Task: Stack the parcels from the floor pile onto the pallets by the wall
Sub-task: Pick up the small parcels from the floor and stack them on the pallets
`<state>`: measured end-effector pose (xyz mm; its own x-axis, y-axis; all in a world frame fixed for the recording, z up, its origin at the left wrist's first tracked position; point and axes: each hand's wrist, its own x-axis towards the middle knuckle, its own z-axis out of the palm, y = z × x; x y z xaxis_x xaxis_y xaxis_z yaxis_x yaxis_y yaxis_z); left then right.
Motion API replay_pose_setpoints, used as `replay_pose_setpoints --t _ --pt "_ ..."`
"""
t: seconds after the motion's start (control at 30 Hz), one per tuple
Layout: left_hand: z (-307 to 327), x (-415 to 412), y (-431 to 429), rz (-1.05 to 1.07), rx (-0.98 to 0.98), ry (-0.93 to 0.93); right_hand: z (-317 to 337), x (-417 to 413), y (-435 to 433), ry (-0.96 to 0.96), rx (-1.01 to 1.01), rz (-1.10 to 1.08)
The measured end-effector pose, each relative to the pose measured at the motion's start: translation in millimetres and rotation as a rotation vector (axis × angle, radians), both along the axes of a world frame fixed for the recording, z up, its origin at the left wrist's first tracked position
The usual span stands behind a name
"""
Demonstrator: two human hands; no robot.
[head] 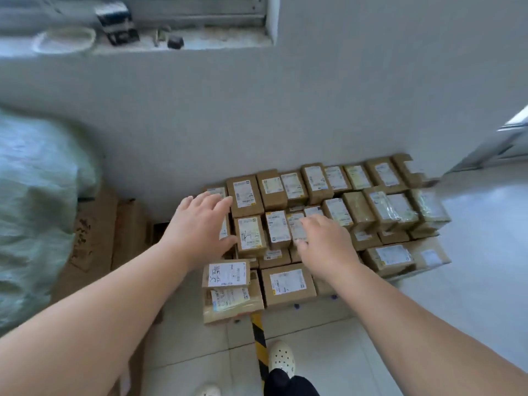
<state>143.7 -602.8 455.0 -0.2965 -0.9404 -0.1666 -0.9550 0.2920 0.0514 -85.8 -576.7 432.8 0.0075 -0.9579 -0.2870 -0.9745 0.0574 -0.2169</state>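
Several brown cardboard parcels with white labels form a stack [328, 212] against the white wall, packed in rows and layers. My left hand [200, 224] reaches over the stack's left end with fingers spread and straight, above the parcels there. My right hand [325, 241] hovers over the middle of the stack, fingers relaxed, near a labelled parcel [295, 228]. Neither hand holds anything. A lower front parcel [287, 282] and a pair of stacked parcels [227, 290] sit at the near edge. The pallet underneath is mostly hidden.
A large pale green sack [37, 212] fills the left side, with flattened cardboard [97, 238] beside it. A yellow-black floor stripe [258, 335] runs toward my white shoe [281, 357]. A window ledge [137, 44] with small items is above. Tiled floor lies to the right.
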Motion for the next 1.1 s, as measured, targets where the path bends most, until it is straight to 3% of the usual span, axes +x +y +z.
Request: replay_pose_setpoints --t 0.23,0.53,0.8,1.1 --pt "75.6 -16.9 5.1 -0.352 -0.108 0.000 62.2 2.0 82.9 0.018 -0.124 -0.282" --pt "114.6 -86.2 74.9 -0.795 -0.153 0.029 107.9 -9.3 240.1 0.091 -0.152 -0.712" --pt "123.5 -204.0 195.7 -1.157 -0.153 0.064 114.1 -54.2 409.2 0.120 -0.157 -1.116" --pt "97.5 -352.4 405.6 -1.448 -0.111 0.063 88.1 -114.0 638.8 0.131 -0.095 -1.459"
